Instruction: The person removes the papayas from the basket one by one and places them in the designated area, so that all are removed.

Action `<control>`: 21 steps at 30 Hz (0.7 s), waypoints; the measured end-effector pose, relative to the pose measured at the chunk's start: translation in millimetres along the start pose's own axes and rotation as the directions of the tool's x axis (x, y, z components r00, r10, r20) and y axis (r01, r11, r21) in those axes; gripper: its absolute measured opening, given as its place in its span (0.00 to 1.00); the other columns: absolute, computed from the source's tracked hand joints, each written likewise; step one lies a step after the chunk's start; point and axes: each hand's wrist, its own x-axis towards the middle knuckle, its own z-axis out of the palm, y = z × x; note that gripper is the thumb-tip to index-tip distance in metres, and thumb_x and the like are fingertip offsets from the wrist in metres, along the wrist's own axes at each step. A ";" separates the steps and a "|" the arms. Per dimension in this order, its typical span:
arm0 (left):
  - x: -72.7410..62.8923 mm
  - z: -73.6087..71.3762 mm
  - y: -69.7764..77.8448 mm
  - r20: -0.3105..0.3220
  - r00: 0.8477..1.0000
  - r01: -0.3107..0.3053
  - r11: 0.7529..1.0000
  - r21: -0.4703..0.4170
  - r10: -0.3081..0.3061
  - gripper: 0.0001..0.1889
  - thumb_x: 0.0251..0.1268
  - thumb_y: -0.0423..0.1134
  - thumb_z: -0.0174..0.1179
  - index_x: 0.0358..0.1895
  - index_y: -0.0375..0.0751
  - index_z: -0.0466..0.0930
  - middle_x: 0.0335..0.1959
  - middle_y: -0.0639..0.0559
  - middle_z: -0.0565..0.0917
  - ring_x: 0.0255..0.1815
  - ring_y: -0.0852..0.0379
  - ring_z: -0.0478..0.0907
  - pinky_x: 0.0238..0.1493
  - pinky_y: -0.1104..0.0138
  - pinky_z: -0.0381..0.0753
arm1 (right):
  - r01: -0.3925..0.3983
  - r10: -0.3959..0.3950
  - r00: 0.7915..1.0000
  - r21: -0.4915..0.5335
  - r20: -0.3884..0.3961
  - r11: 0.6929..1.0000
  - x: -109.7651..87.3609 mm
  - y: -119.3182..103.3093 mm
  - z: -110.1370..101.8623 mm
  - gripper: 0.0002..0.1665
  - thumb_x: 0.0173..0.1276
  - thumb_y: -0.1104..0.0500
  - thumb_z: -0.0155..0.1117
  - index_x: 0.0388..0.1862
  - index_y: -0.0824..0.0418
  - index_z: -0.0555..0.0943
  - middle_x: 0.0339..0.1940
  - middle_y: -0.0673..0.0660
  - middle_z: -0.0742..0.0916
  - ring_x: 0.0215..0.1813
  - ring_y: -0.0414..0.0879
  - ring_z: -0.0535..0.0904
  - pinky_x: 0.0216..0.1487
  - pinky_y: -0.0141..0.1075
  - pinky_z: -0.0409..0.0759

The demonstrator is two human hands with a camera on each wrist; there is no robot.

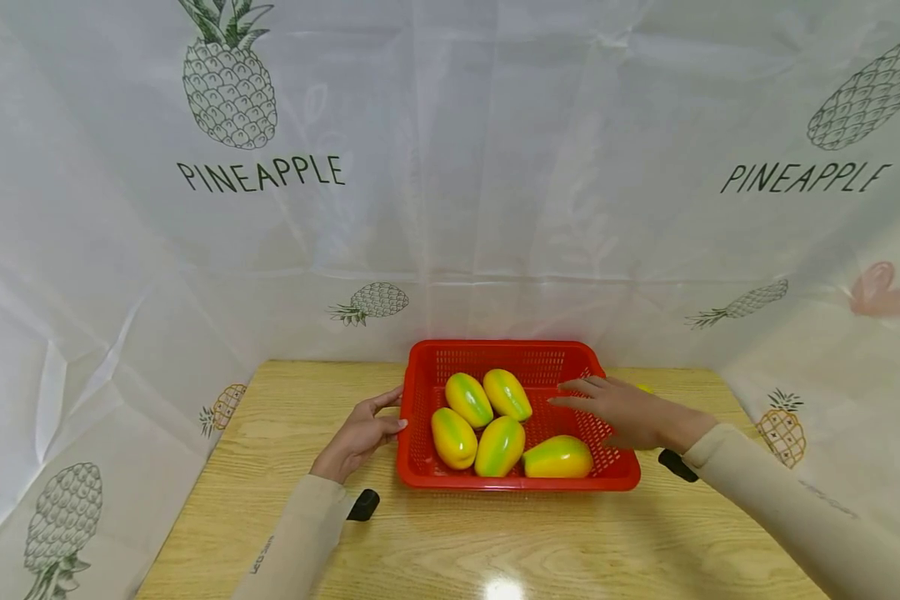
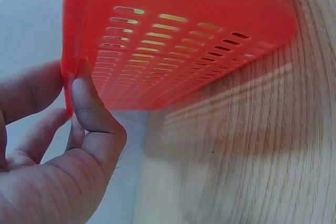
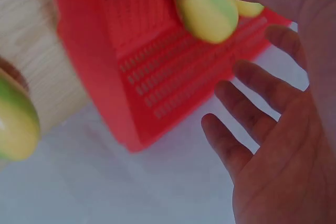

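Observation:
A red perforated plastic basket [image 1: 521,483] stands on the table with several glossy yellow-and-green mango-like fruits [image 1: 500,447] inside, mostly towards its left half. At its left end, my left hand [image 1: 362,433] pinches the rim between thumb and fingers, as the left wrist view confirms at close range with the basket wall [image 2: 173,40] beside it. Over the basket's right end hovers my right hand [image 1: 630,412], its fingers spread and holding nothing. One more fruit [image 3: 16,121] lies on the table outside the basket's right side; in the head view the right hand hides most of it.
The light wooden table [image 1: 450,542] has a white curtain [image 1: 495,208] printed with pineapples hanging behind it and at both sides. The basket sits close to the table's back edge. A dark wrist device [image 1: 363,505] shows beside the left sleeve.

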 end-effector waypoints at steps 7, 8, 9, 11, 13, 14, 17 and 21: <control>0.5 -0.9 -1.0 0.007 1.000 -0.007 1.000 -0.003 0.007 0.36 0.74 0.21 0.56 0.83 0.38 0.61 0.71 0.35 0.67 0.36 0.57 0.77 0.39 0.71 0.82 | -0.011 0.011 0.994 -0.003 0.108 1.000 14.4 -13.2 4.0 0.53 0.57 0.68 0.82 0.80 0.48 0.70 0.78 0.62 0.74 0.76 0.69 0.70 0.70 0.66 0.72; 0.5 -0.8 -1.1 0.005 1.000 -0.007 1.000 -0.004 0.007 0.36 0.74 0.21 0.56 0.83 0.38 0.61 0.71 0.35 0.67 0.37 0.57 0.77 0.39 0.71 0.82 | -0.011 0.011 0.993 -0.003 0.121 1.000 16.1 -14.7 4.6 0.53 0.57 0.68 0.82 0.80 0.48 0.71 0.78 0.61 0.74 0.76 0.68 0.70 0.71 0.66 0.72; 0.5 -0.7 -1.1 0.003 1.000 -0.006 1.000 -0.005 0.006 0.36 0.74 0.21 0.57 0.83 0.38 0.62 0.71 0.35 0.67 0.37 0.57 0.77 0.39 0.71 0.82 | -0.014 0.014 0.991 -0.001 0.135 1.000 17.5 -16.0 5.7 0.53 0.58 0.68 0.82 0.80 0.47 0.71 0.78 0.60 0.74 0.76 0.67 0.70 0.72 0.65 0.71; 0.5 -0.2 -1.0 -0.003 1.000 -0.006 1.000 -0.003 0.006 0.36 0.74 0.21 0.57 0.83 0.38 0.62 0.71 0.35 0.67 0.37 0.57 0.77 0.39 0.71 0.82 | -0.003 0.001 0.989 0.014 0.148 1.000 20.2 -18.4 7.8 0.52 0.57 0.68 0.82 0.79 0.46 0.72 0.78 0.59 0.74 0.76 0.66 0.70 0.73 0.66 0.69; 0.6 0.3 -1.0 -0.009 1.000 -0.005 1.000 0.000 0.005 0.36 0.73 0.21 0.57 0.83 0.38 0.62 0.71 0.35 0.68 0.37 0.57 0.78 0.39 0.72 0.82 | 0.008 -0.010 0.987 0.014 0.161 1.000 22.7 -20.5 10.9 0.51 0.57 0.67 0.83 0.79 0.46 0.73 0.78 0.57 0.75 0.76 0.63 0.70 0.75 0.65 0.67; 0.7 0.6 -1.0 -0.012 1.000 -0.005 1.000 -0.002 0.005 0.36 0.73 0.21 0.57 0.83 0.38 0.62 0.70 0.35 0.68 0.37 0.57 0.78 0.39 0.72 0.82 | 0.009 -0.010 0.985 0.010 0.172 1.000 23.8 -21.8 12.3 0.50 0.58 0.67 0.83 0.78 0.46 0.74 0.78 0.56 0.75 0.76 0.63 0.71 0.76 0.65 0.66; 1.2 1.1 -1.1 -0.019 1.000 -0.005 1.000 -0.008 0.005 0.36 0.73 0.20 0.57 0.82 0.37 0.62 0.70 0.36 0.68 0.37 0.58 0.79 0.40 0.71 0.82 | 0.027 -0.020 0.978 -0.031 0.206 0.999 27.2 -25.5 16.1 0.50 0.58 0.63 0.84 0.78 0.45 0.74 0.77 0.54 0.76 0.76 0.60 0.72 0.76 0.63 0.68; 1.7 0.2 -1.7 -0.011 1.000 -0.009 1.000 -0.009 0.009 0.36 0.73 0.20 0.57 0.83 0.37 0.62 0.70 0.36 0.68 0.36 0.58 0.79 0.38 0.71 0.82 | 0.057 -0.027 0.966 -0.112 0.256 0.992 31.2 -32.7 18.1 0.50 0.56 0.61 0.85 0.77 0.42 0.75 0.75 0.52 0.78 0.74 0.57 0.73 0.74 0.59 0.72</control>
